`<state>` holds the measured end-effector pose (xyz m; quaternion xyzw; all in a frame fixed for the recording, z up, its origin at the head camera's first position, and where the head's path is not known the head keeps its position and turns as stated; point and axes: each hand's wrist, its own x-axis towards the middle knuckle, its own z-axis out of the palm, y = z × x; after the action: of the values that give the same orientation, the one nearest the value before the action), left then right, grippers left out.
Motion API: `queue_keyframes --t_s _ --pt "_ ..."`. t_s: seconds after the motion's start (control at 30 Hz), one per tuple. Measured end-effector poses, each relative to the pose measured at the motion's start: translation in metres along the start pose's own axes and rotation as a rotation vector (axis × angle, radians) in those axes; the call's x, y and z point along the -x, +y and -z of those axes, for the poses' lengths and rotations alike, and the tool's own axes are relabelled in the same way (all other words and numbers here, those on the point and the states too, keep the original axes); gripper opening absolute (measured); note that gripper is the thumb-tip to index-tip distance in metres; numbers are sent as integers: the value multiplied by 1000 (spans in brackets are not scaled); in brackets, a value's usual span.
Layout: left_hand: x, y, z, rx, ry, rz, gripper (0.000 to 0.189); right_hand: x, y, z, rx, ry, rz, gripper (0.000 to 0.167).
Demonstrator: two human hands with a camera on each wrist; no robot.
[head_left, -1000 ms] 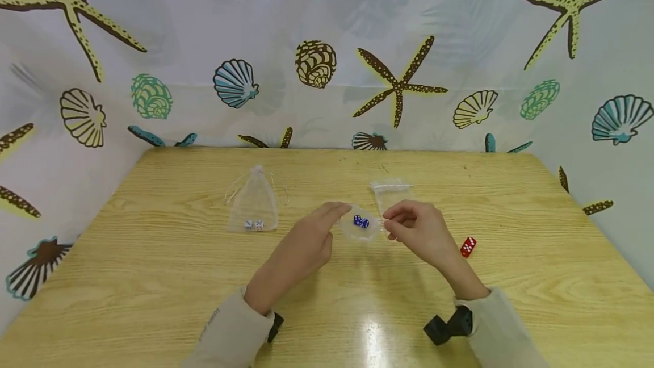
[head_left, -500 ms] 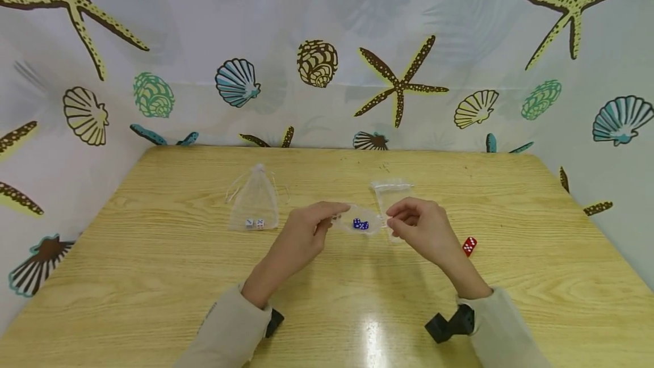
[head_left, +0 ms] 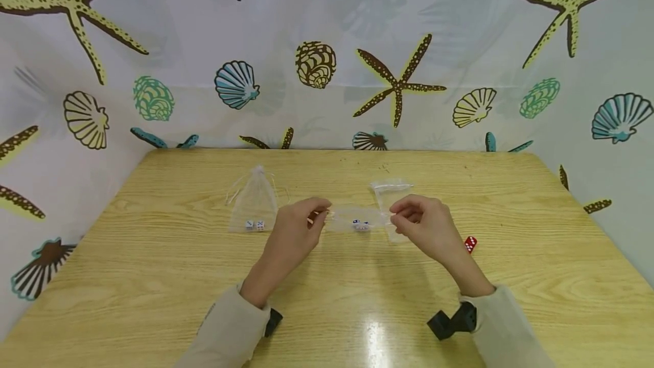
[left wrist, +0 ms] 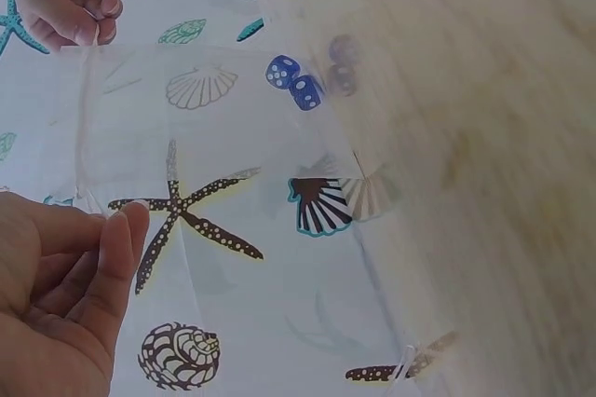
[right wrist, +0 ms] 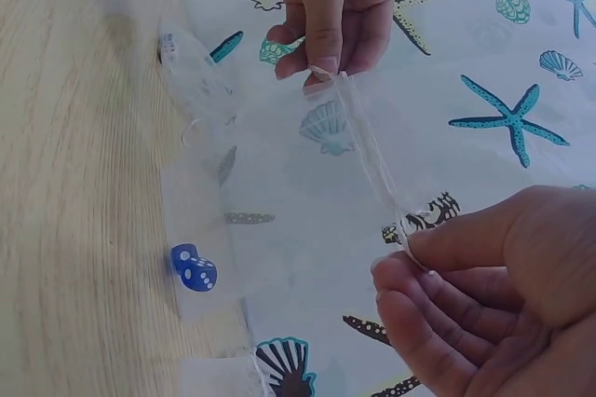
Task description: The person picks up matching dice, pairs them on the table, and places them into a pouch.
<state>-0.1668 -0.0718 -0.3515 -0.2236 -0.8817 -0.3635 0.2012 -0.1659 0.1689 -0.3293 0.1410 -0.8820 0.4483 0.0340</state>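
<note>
A sheer white drawstring bag (left wrist: 140, 89) is stretched between my two hands, with two blue dice (right wrist: 194, 268) at its bottom. My left hand (head_left: 298, 229) pinches the drawstring (left wrist: 84, 127) at one side of the bag's mouth. At the opposite side, my right hand (head_left: 424, 223) pinches the string end between thumb and fingers. In the right wrist view the gathered top edge runs straight from one hand to the other. The bag hangs above the table, its mesh so thin that the pattern behind shows through.
Left on the table (head_left: 153, 277) lies another sheer bag (head_left: 255, 200) with two white dice (head_left: 254, 225) in it. A flat sheer bag (head_left: 390, 186) lies behind my right hand. Red dice (head_left: 470, 243) rest to its right. A shell-patterned cloth (head_left: 327, 112) borders the table's back and sides.
My left hand has drawn left and taken the string in a pinch. The bag's mouth has been pulled taut sideways, and the dice now show through the mesh.
</note>
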Motion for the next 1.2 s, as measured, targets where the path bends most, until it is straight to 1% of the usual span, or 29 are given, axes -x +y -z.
queue_keyframes --t_s 0.2,0.37,0.6,0.87,1.03,1.2 --pt "1 -2 1 -52 6 7 10 0 0 2 22 20 -8 11" --pt "0 -2 5 -69 2 17 10 0 1 5 40 31 7 10" --pt "-1 -7 10 -107 18 44 10 -1 5 10 55 54 23 9" --pt "-3 -11 15 -102 12 65 10 -2 5 15 71 67 1 9" --pt "-4 -13 20 -84 15 78 10 -2 6 17 70 70 -5 10" --pt "-5 -19 26 -80 22 102 11 -3 9 19 81 76 -24 9"
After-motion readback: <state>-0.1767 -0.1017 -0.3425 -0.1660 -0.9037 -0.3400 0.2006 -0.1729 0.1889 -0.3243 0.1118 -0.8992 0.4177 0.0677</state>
